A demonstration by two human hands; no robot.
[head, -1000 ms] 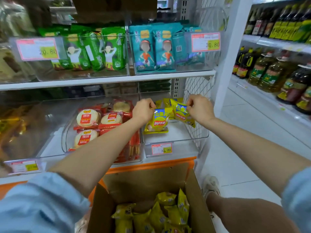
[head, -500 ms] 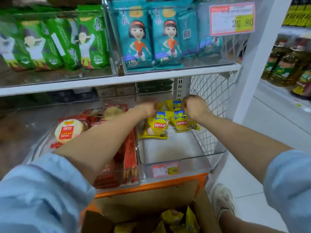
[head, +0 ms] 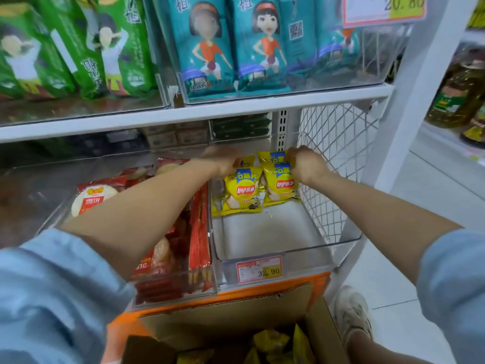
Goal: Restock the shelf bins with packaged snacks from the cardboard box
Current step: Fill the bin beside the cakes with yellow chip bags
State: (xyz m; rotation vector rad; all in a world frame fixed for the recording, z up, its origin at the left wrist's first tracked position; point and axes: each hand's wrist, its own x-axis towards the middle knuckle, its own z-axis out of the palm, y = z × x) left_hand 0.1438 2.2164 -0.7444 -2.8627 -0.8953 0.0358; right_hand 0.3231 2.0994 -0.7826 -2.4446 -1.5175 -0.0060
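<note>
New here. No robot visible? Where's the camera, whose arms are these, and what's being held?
No machine: a person works bare-handed, and the single wide-angle camera sits on their head, looking forward and down. The left hand grips the top of one small yellow crisp bag; the right hand grips a second yellow crisp bag. Both sit at the back of a clear plastic shelf bin. More yellow bags lie in the open brown cardboard box below. Red cracker packs sit to the bin's left.

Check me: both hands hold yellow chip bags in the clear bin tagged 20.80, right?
No: the head view shows the price tag on that clear bin reads 32.90. The left hand and right hand do hold yellow chip bags there.
</note>
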